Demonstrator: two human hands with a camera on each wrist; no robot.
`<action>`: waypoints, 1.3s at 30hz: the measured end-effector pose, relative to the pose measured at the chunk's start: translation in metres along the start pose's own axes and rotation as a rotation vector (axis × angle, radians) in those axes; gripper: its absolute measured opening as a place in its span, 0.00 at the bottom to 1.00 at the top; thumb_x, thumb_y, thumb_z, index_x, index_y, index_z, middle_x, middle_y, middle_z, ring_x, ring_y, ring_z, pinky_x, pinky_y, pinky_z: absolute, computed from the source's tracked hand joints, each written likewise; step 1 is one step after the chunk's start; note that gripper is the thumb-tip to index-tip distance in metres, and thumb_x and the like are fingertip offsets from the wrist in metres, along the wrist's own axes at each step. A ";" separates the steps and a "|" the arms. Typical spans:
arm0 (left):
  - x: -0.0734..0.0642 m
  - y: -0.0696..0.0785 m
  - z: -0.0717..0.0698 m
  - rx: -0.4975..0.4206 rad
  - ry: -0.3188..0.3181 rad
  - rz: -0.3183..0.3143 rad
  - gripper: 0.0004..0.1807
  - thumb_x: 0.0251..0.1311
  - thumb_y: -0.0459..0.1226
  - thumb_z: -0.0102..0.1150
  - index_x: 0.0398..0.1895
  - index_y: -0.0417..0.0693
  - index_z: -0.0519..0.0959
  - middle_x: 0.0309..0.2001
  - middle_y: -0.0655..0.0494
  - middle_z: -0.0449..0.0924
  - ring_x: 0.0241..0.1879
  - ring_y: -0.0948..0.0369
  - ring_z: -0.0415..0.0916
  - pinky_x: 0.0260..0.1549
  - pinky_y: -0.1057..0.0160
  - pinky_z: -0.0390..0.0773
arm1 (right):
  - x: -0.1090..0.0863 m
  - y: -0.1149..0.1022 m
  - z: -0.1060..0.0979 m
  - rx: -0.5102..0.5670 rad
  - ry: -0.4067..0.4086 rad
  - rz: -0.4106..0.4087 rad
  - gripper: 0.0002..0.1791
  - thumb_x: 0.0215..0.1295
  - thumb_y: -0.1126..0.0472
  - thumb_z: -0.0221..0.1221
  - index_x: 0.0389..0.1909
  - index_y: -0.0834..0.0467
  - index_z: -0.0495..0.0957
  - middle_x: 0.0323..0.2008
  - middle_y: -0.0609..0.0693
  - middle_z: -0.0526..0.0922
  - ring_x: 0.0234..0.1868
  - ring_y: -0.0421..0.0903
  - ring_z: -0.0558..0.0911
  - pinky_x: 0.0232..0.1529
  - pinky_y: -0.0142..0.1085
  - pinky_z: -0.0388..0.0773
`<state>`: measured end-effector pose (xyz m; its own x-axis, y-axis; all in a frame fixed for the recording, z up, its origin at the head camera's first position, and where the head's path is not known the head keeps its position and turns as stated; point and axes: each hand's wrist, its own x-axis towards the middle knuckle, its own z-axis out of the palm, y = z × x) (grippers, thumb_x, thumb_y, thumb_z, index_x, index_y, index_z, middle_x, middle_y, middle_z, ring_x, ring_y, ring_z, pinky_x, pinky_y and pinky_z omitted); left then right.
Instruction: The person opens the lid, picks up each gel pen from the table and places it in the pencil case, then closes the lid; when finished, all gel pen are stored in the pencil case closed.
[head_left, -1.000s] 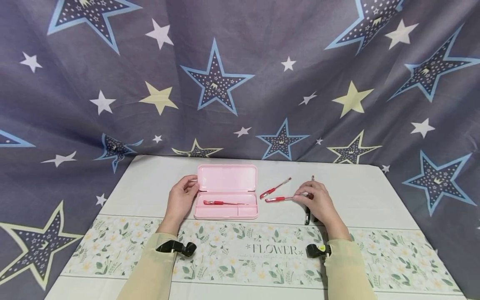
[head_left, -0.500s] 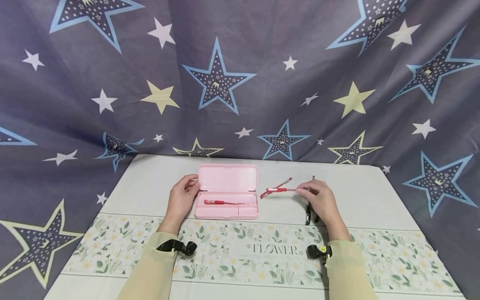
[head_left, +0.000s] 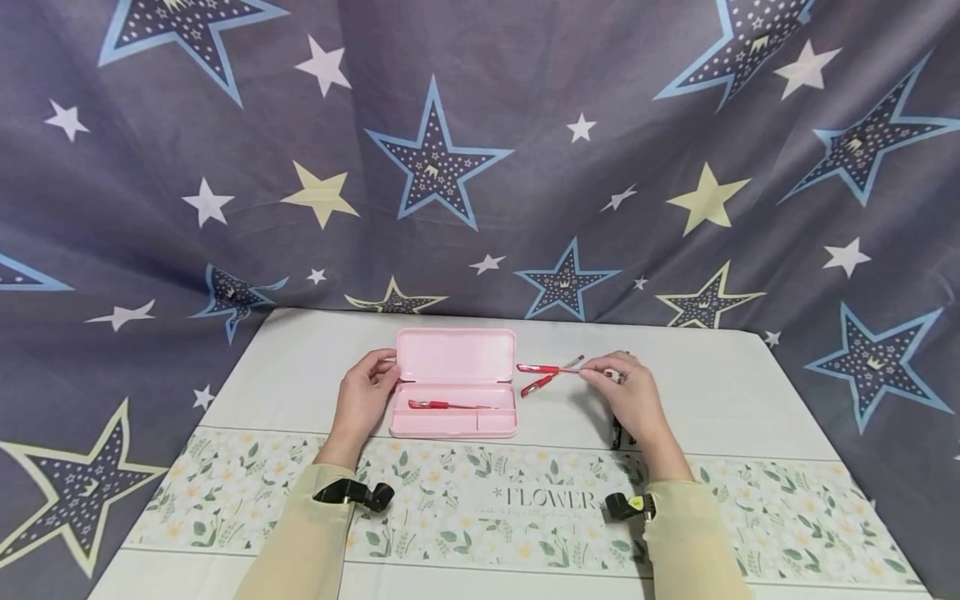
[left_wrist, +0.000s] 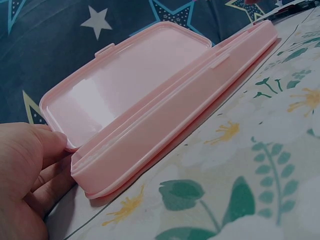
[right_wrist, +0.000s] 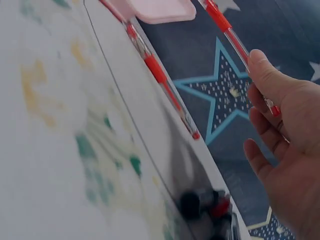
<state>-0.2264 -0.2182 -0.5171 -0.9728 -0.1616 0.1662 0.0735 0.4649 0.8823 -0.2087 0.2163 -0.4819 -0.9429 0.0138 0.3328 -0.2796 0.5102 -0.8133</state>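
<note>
My right hand (head_left: 632, 394) pinches a red gel pen (head_left: 538, 368) near its rear end, raised off the table. In the right wrist view the held pen (right_wrist: 235, 42) points past the thumb. Below it on the table lies another red pen (head_left: 538, 384), slanted. An open pink pencil case (head_left: 427, 423) stands to the left, lid tilted up at the back. Inside its rear compartment lies one red pen (head_left: 438, 405). My left hand (head_left: 363, 400) holds the case's left end, thumb at the lid corner (left_wrist: 67, 145) and the other fingers partly hidden behind it.
Dark pens (head_left: 617, 429) lie beneath my right hand, partly covered by it; the right wrist view shows them blurred. A white tablecloth (head_left: 720, 383) with a floral band covers the table. A star-patterned curtain (head_left: 480, 208) hangs along the back edge.
My right hand has lifted the red pen from the table and carried it up and left, toward the case. The left hand and the pencil case stay in place.
</note>
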 end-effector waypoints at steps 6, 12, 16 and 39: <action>0.000 0.000 0.000 0.003 0.001 -0.002 0.16 0.80 0.33 0.64 0.66 0.46 0.84 0.49 0.47 0.90 0.46 0.54 0.87 0.43 0.73 0.80 | 0.001 -0.019 0.017 0.036 -0.030 -0.041 0.03 0.70 0.57 0.77 0.38 0.52 0.93 0.42 0.46 0.91 0.51 0.46 0.83 0.74 0.56 0.67; 0.000 0.000 0.000 -0.003 0.003 0.000 0.16 0.80 0.33 0.64 0.66 0.46 0.84 0.49 0.47 0.90 0.46 0.54 0.87 0.43 0.73 0.80 | -0.001 -0.033 0.040 0.030 -0.080 -0.011 0.03 0.69 0.55 0.77 0.37 0.48 0.94 0.39 0.41 0.88 0.46 0.44 0.80 0.55 0.48 0.77; 0.000 0.001 0.000 -0.007 0.003 -0.002 0.16 0.80 0.33 0.64 0.66 0.45 0.84 0.49 0.47 0.90 0.46 0.54 0.86 0.42 0.74 0.80 | -0.001 -0.039 0.057 0.038 -0.114 -0.021 0.02 0.68 0.56 0.78 0.38 0.49 0.94 0.37 0.42 0.87 0.43 0.46 0.80 0.52 0.42 0.75; -0.001 0.001 0.000 -0.021 -0.003 -0.005 0.16 0.80 0.32 0.64 0.66 0.45 0.84 0.49 0.46 0.89 0.46 0.54 0.87 0.42 0.74 0.81 | -0.006 -0.067 0.123 -0.014 -0.114 0.003 0.04 0.66 0.57 0.79 0.36 0.50 0.94 0.36 0.40 0.85 0.38 0.41 0.82 0.44 0.37 0.80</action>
<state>-0.2254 -0.2177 -0.5161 -0.9737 -0.1613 0.1609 0.0735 0.4461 0.8920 -0.2061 0.0763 -0.4880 -0.9584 -0.0819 0.2733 -0.2749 0.5224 -0.8072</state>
